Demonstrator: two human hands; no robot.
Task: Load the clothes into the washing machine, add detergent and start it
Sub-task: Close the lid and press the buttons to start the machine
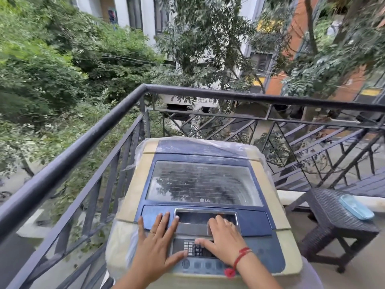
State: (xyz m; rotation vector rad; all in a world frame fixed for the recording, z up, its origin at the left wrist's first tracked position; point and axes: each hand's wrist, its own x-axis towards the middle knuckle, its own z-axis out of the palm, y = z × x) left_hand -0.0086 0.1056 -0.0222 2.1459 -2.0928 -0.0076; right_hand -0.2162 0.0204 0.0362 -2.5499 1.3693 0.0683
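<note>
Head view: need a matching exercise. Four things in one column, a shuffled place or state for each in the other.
Things
1. left hand
2. right hand
3. washer lid
4. light blue box

Places or states
A. closed
B. on the dark stool
C. flat, fingers spread, on the blue panel
D. red thread at its wrist, thumb over the button panel

Pairs: 1-C, 2-D, 3-A, 4-B

Crinkled clear plastic film (216,143) wraps the washing machine (133,190), lid (204,182) glossy; at three o'clock, a dark woven stool (327,209).
</note>
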